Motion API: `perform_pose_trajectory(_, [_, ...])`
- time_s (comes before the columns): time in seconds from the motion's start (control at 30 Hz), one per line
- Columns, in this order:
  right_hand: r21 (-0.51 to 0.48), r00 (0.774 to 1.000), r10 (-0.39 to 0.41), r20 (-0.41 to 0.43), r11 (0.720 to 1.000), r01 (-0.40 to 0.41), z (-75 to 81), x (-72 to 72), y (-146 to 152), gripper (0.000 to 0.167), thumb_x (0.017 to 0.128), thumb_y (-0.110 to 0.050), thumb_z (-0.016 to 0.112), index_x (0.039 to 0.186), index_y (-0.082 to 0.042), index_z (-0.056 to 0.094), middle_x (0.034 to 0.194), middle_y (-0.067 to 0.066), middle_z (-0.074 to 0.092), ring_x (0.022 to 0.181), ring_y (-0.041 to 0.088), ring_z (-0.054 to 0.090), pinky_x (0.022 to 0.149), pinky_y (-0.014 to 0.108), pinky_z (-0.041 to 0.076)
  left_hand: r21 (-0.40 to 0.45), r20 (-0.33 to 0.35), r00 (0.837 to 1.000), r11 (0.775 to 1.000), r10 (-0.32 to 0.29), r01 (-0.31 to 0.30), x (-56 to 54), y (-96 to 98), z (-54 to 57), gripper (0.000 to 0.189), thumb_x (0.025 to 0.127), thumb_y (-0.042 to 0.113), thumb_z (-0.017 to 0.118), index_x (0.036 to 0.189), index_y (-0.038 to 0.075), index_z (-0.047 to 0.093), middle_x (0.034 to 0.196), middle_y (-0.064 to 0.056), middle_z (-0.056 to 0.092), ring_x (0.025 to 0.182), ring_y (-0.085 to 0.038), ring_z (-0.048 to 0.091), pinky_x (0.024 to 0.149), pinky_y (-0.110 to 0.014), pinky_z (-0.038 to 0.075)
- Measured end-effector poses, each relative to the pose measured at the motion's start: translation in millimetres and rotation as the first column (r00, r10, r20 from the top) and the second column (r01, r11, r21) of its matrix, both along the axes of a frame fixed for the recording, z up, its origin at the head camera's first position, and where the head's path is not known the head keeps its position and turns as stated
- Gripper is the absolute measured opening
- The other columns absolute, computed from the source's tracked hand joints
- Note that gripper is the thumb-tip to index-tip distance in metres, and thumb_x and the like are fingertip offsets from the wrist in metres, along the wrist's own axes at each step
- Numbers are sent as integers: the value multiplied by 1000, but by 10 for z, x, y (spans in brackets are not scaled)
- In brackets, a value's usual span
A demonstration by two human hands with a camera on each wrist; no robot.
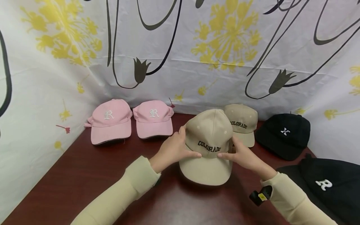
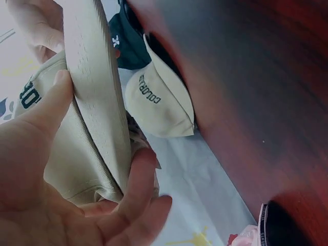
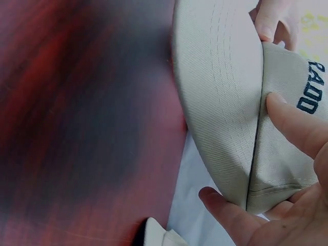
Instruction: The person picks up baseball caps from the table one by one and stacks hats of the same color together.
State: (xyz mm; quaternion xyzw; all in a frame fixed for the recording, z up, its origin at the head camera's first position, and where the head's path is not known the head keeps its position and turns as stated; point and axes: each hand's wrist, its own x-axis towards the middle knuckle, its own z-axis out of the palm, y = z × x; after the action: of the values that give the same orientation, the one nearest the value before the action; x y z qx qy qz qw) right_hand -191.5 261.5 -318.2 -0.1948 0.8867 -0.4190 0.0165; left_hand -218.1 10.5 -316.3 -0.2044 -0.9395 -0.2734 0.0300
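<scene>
A beige baseball cap with dark COLORADO lettering is held up over the table between both hands, its brim toward me. My left hand grips the cap's left side, thumb on the front just above the brim. On the other side my right hand grips it the same way, its thumb pointing inward under the lettering. In the left wrist view, the left hand has its thumb at the brim seam and fingers under the edge. The right wrist view shows the right hand pinching the cap near the brim's end.
Behind it stands a second beige COLORADO cap. Two pink caps, a left one and a right one, sit at the back left. Black caps lie at right, one farther back and one nearer. A patterned cloth hangs behind the dark red table.
</scene>
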Motion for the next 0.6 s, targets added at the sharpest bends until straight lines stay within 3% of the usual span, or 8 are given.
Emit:
perform_pose_trajectory(0.2, [-19, 999, -9, 41, 1000, 9, -89, 90, -38, 86, 80, -21, 72, 143, -3, 17, 133, 22, 38, 114, 36, 47, 85, 49, 44, -77, -18, 999, 996, 30, -32, 102, -38, -60, 113, 55, 66, 74, 138, 4, 28, 104, -15, 60, 86, -29, 61, 66, -38, 48])
perform_pose_trajectory(0.6, [-6, 990, -30, 140, 999, 31, -322, 249, -129, 90, 79, -27, 73, 142, 2, 17, 130, 24, 42, 112, 34, 49, 82, 41, 46, -109, 83, 996, 994, 17, -8, 205, -124, -303, 112, 52, 67, 75, 133, -1, 35, 97, -16, 63, 81, -28, 62, 62, -39, 47])
